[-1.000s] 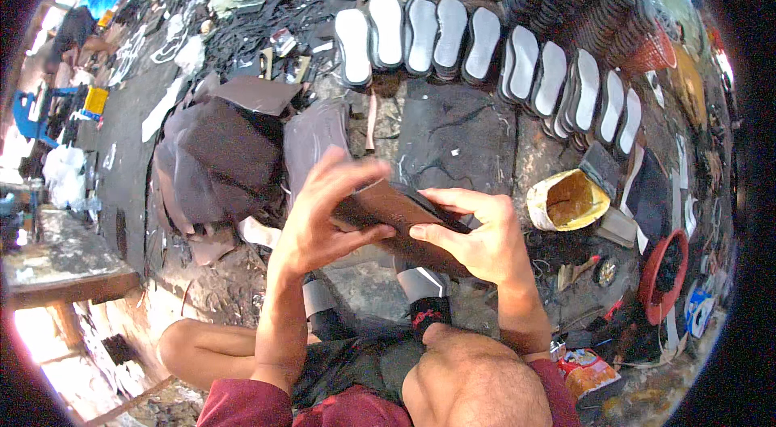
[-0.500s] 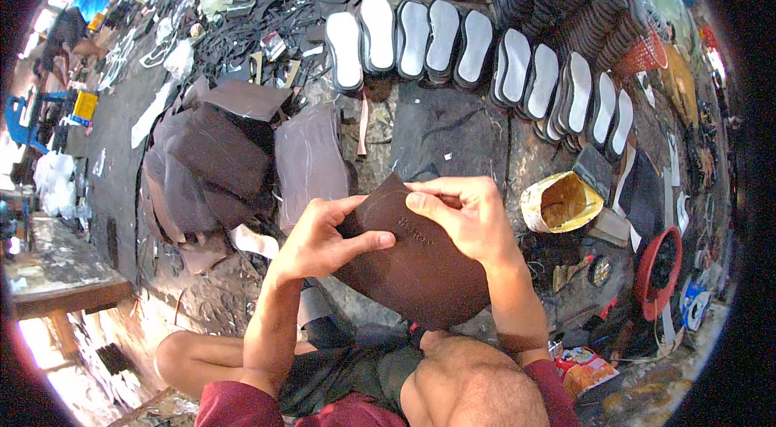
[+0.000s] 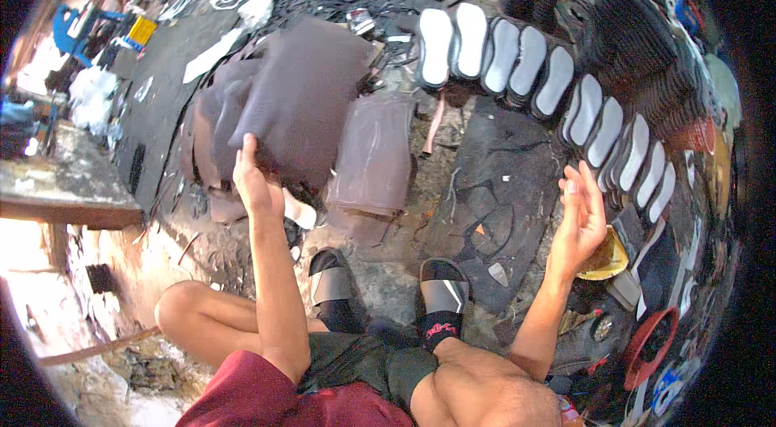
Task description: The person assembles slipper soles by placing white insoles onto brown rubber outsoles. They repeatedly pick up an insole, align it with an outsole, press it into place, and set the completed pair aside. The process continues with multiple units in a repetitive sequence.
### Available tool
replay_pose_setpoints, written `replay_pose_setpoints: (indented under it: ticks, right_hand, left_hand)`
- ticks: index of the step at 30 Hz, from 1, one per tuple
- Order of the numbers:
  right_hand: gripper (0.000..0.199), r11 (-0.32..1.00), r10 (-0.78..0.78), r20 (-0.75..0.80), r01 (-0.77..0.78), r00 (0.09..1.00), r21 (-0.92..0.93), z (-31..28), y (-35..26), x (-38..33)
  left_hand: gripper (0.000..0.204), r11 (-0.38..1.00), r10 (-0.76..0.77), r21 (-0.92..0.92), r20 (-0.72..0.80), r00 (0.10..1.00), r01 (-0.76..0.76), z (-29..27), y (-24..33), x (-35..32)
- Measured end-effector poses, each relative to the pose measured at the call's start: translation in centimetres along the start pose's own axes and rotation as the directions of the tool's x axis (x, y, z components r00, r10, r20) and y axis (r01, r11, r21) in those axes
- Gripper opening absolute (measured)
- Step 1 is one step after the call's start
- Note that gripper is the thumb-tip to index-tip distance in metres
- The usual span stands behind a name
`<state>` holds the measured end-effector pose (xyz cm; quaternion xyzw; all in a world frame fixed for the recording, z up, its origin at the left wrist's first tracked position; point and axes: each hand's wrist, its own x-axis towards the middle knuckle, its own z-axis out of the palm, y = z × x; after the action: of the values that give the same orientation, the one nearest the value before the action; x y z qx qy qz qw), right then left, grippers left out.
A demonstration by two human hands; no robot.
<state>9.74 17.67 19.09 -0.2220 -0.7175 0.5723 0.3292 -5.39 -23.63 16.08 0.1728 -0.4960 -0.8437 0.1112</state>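
A dark brown sheet (image 3: 311,96) lies over the pile of brown sheets (image 3: 214,128) on the left. My left hand (image 3: 260,189) is at its near edge, fingers stretched out, with the fingertips touching or very close to it. I cannot tell whether they touch. To the right, my right hand (image 3: 578,221) is raised with nothing in it, fingers loosely apart. It is just short of the row of dark soles with pale grey tops (image 3: 558,79) and partly covers a yellow-rimmed pot (image 3: 608,257). A neat stack of brown sheets (image 3: 373,152) sits between the hands.
A black mat (image 3: 493,193) with scraps on it lies in front of my feet. Tall stacks of black soles (image 3: 634,43) stand at the far right. A red round basin (image 3: 651,346) is at the lower right, a wooden bench (image 3: 69,205) at the left. Dark offcuts cover the far floor.
Both hands held a brown sheet before me; they have parted. A brown sheet now lies across the left pile, beside my left hand. My right hand has moved right, and the view has turned left.
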Motion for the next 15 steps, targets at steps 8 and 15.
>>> replay_pose_setpoints:
  ticks: [8, 15]
  right_hand:
    - [0.036, 0.971, 0.231, 0.168, -0.216, 0.958, -0.106, 2.0, 3.4, -5.7]
    - [0.032, 0.941, 0.32, 0.335, -0.257, 0.886, -0.22, 4.6, 2.3, -10.0]
  left_hand:
    - [0.044, 0.787, -0.058, 0.616, 0.143, 0.988, -0.043, 1.1, -12.0, 0.7]
    - [0.052, -0.047, -0.161, 0.682, 0.715, 0.68, -0.729, 1.3, -19.5, 15.8]
